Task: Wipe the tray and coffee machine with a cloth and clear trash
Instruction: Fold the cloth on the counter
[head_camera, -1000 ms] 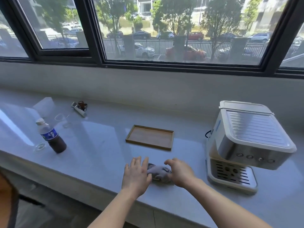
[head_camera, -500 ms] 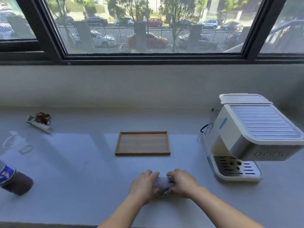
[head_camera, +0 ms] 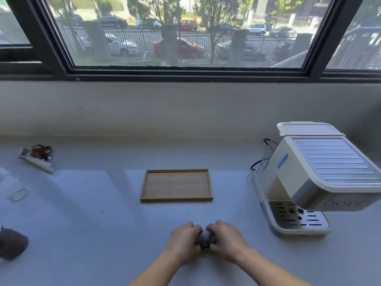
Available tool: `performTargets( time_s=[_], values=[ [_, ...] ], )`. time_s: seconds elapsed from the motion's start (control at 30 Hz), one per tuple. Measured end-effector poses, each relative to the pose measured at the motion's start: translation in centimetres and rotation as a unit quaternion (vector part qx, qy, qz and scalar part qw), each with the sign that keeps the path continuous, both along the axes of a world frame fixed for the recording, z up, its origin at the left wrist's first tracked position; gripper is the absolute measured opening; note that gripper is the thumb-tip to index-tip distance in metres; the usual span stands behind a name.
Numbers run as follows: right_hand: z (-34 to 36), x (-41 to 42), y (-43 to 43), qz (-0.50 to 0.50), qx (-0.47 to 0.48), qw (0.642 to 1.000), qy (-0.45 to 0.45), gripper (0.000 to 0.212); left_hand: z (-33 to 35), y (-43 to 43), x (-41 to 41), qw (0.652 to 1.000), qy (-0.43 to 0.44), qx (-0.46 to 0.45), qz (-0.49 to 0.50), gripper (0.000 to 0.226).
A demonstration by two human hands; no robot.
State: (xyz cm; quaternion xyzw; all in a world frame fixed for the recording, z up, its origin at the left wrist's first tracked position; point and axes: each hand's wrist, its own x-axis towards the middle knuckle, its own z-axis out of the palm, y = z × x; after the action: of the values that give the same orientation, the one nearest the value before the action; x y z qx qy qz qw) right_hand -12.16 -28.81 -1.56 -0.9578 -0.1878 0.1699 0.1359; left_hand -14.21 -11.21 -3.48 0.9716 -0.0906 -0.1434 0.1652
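A second ago the cloth [head_camera: 205, 238] lay half spread between my hands; now it is bunched into a small ball low in the frame's centre. My left hand [head_camera: 183, 242] and right hand [head_camera: 224, 240] curl around it from either side, fingers closed on the fabric, knuckles up. The wooden tray [head_camera: 176, 200] sits just above them, and the coffee machine [head_camera: 309, 176] at the right.
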Motion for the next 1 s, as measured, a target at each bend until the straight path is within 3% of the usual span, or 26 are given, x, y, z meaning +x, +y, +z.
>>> performTargets(
  time_s=[0.43,0.77,1.0],
  values=[
    [5.1,7.7,5.6,0.023,0.099,0.992,-0.081,0.029,5.7,6.2,6.5,0.990,-0.126,-0.017,0.053,0.029],
    [5.3,13.7,9.3,0.032,0.081,0.992,-0.097,0.022,6.1,9.4,12.5,0.989,-0.135,0.007,0.057,0.030],
    [3.0,15.8,10.4,-0.001,0.070,0.994,-0.088,0.029,4.9,9.8,15.1,0.992,-0.106,0.022,0.059,0.036]
  ],
)
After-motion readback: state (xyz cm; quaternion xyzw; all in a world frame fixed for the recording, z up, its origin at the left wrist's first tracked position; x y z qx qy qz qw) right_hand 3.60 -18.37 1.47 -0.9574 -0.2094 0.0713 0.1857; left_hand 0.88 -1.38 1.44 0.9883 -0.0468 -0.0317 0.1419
